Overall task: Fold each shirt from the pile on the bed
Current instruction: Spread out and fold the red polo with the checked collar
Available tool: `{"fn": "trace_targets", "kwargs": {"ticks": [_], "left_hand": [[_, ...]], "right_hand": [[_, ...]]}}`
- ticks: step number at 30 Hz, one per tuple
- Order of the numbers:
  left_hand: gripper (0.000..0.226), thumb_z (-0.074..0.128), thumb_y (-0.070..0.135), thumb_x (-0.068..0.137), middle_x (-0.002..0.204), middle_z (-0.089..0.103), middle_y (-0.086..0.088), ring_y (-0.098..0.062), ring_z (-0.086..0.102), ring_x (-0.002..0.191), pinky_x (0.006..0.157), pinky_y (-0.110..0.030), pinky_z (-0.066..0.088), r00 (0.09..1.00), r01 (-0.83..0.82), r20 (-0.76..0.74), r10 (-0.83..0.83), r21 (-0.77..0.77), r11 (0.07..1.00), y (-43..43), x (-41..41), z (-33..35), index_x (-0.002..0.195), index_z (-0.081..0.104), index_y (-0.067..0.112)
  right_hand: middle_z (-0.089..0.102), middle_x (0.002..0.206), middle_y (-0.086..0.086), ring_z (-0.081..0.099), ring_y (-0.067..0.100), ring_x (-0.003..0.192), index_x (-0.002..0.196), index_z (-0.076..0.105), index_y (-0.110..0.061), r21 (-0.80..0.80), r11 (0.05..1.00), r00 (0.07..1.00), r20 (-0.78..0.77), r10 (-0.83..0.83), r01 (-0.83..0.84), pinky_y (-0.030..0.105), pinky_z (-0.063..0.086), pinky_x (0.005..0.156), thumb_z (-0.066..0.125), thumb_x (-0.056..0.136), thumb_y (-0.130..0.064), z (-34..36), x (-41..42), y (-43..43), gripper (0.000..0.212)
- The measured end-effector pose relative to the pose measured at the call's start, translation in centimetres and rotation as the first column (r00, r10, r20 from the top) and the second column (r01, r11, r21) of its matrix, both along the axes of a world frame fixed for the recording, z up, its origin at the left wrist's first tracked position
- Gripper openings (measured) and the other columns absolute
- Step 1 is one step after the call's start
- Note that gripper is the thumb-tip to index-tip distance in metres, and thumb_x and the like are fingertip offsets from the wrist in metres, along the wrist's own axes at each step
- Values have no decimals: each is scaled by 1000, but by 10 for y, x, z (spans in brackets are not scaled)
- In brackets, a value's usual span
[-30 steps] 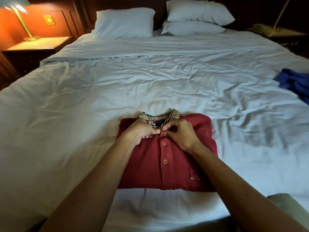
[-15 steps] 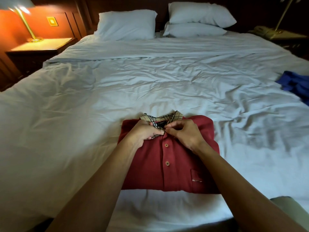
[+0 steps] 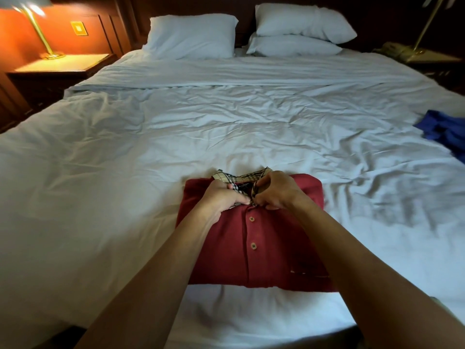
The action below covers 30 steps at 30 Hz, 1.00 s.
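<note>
Red shirt [image 3: 276,248], collar [image 3: 226,176] pinched by fingers [image 3: 240,198]

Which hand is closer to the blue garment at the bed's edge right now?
Right. The right hand pinches the collar of the red shirt on the side facing the blue garment, far off to its right; the left hand grips the collar just beside it, farther away.

A folded shirt [image 3: 226,260] lies on the bed [image 3: 125,172] near its foot, with the left hand [image 3: 221,197] and right hand [image 3: 276,192] meeting on its collar [image 3: 241,178]. Another garment [image 3: 442,132] lies at the bed's right edge. At the head there is one pillow [image 3: 191,37] on the left and two stacked pillows [image 3: 299,31] on the right. A nightstand [image 3: 57,69] bearing a lamp [image 3: 37,28] stands to the left.
</note>
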<state>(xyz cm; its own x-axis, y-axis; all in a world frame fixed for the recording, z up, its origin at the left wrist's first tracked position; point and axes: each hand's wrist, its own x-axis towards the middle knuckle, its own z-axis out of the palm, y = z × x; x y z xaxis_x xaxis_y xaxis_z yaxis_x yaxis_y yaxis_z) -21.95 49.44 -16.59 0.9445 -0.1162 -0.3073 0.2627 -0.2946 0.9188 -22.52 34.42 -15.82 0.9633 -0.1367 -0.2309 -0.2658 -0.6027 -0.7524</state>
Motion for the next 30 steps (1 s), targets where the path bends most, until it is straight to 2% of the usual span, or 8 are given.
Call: {"fn": "trace_targets", "kwargs": {"ticks": [3,8,11,15,23,27,30], "left_hand": [[37,83,-4,71,35,49,15,7,44,32,38,-8,33,1000,1,3,-1,11,1000,1,0,0,60,55,18],[30,81,-4,73,37,50,13,5,45,32,37,-9,33,1000,26,-15,-26,5,1000,2,0,1,65,58,14],[37,82,-1,73,37,49,14,5,43,32,36,-11,31,999,44,-23,-43,26,999,2,2,1,61,54,19],[35,80,-5,73,37,48,13,4,43,32,36,-11,31,999,47,-24,-46,17,999,1,2,2,62,54,17],[35,79,-8,71,42,52,10,4,44,31,35,-10,32,1000,1,-18,-1,17,1000,-2,0,3,62,55,15],[37,78,-8,73,37,49,11,3,43,30,35,-11,31,999,2,-33,-2,13,1000,-1,2,0,58,53,15],[36,78,-3,75,36,48,11,3,42,31,38,-12,30,999,-2,-47,3,23,1000,0,3,-2,56,55,16]], "right_hand": [[64,71,5,61,14,51,93,63,-12,36,999,999,12,-37,36,26,57,50,68,67,7,-5,0,-3,32],[60,64,8,59,18,53,89,55,-12,184,978,995,4,-100,97,37,60,64,70,65,14,-13,-1,-4,38],[62,60,10,59,20,51,85,52,-13,199,975,993,36,-112,103,38,58,63,70,67,16,-13,-3,-2,39],[65,63,12,58,20,51,85,53,-14,225,967,989,65,-132,115,34,53,59,72,66,13,-17,-4,-2,38],[72,74,19,62,22,59,80,51,-18,303,944,983,89,-163,129,35,49,64,75,57,4,-26,-9,-4,40],[72,78,21,64,25,63,80,51,-18,352,926,979,97,-179,134,48,55,71,75,48,-5,-27,-11,-1,42],[74,75,14,70,26,66,79,48,-15,377,918,972,137,-189,125,47,58,79,77,61,9,-28,-15,-1,42]]}}
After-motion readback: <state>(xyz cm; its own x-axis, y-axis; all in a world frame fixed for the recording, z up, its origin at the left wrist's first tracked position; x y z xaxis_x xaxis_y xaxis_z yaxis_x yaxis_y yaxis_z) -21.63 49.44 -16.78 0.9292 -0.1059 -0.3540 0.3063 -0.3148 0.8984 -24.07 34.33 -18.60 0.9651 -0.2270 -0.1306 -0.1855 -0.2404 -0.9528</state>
